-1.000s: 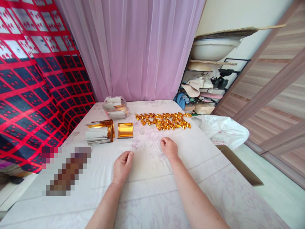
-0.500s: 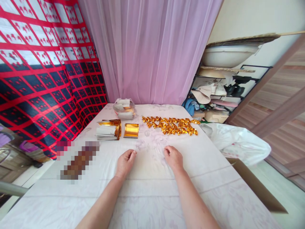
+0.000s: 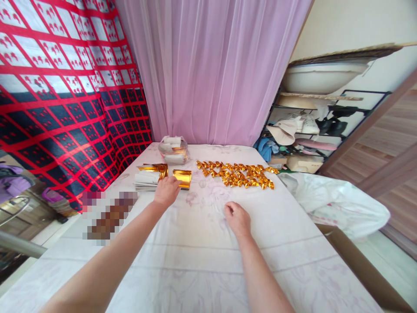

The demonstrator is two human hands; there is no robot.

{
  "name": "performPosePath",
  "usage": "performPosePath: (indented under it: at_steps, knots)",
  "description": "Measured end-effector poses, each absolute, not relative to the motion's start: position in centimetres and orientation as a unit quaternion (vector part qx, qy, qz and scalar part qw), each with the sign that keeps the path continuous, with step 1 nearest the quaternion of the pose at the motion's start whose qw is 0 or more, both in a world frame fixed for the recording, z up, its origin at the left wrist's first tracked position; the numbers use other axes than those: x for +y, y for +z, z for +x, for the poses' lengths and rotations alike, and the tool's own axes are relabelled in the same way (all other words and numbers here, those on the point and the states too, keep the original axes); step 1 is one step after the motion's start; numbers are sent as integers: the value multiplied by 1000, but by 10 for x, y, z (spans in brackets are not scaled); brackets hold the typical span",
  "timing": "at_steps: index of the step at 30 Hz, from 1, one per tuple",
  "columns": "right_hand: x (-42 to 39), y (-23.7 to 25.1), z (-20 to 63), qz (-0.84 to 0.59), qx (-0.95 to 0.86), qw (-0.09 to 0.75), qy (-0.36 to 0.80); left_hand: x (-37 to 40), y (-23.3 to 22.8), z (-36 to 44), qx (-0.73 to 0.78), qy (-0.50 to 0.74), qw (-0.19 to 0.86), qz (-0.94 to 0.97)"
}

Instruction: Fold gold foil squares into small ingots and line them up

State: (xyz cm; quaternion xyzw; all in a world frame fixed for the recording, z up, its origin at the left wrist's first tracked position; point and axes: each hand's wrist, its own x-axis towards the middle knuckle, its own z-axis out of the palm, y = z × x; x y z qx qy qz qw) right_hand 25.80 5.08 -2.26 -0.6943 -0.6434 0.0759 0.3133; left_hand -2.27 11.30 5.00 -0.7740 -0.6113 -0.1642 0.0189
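Note:
My left hand [image 3: 167,191] is stretched forward and rests on the near edge of a small stack of gold foil sheets [image 3: 183,178]. I cannot see whether its fingers grip a sheet. Left of that lies a pile of white-backed and gold sheets [image 3: 148,178]. My right hand [image 3: 237,218] lies on the white tablecloth [image 3: 202,256] with the fingers loosely curled and nothing in it. Several folded gold foil pieces [image 3: 237,174] lie in rows farther back on the right.
A clear plastic bag with more sheets [image 3: 172,150] sits at the back by the pink curtain [image 3: 211,69]. A white plastic bag [image 3: 335,202] and a cardboard box [image 3: 365,269] stand off the table's right edge. A cluttered rack [image 3: 309,130] is behind.
My left hand has reached forward and left from the table's middle to the gold sheet stack. My right hand has stayed about where it was. The view shifted slightly.

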Motion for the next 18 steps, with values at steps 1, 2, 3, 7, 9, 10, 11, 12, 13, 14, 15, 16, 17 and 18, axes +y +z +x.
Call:
performPosePath:
  at_steps: [1, 2, 3, 7, 9, 10, 11, 12, 13, 14, 15, 16, 17, 18]
  knots:
    - [51, -22, 258, -695, -642, 316, 77, 117, 52, -21, -607, -141, 26, -782]
    - [51, -22, 258, -695, -640, 318, 77, 120, 53, -20, -602, -120, 31, -789]
    - [51, -22, 258, -694, -640, 319, 77, 122, 53, -18, -599, -100, 35, -793]
    - [50, -22, 258, -693, -643, 319, 76, 125, 55, -16, -600, -43, 48, -798]
    - [50, -21, 258, -694, -640, 319, 80, 125, 56, -16, -602, -26, 49, -797]
    - [50, -20, 258, -695, -639, 319, 81, 125, 56, -16, -604, -21, 49, -795]
    - [50, -19, 257, -696, -638, 320, 83, 125, 56, -16, -606, -17, 48, -794]
    - [50, -19, 257, -696, -637, 321, 84, 125, 56, -17, -610, -15, 47, -791]
    - [49, -18, 257, -696, -637, 321, 86, 126, 56, -17, -615, -14, 45, -787]
    - [49, -18, 256, -696, -637, 321, 88, 126, 56, -18, -621, -14, 44, -783]
    - [49, -18, 256, -695, -637, 321, 89, 127, 56, -19, -627, -16, 43, -778]
    - [49, -18, 256, -695, -636, 322, 89, 128, 55, -20, -632, -18, 42, -774]
    - [49, -19, 257, -695, -636, 323, 88, 128, 55, -21, -636, -20, 40, -770]
    - [50, -19, 257, -695, -636, 324, 88, 128, 55, -22, -639, -24, 38, -768]
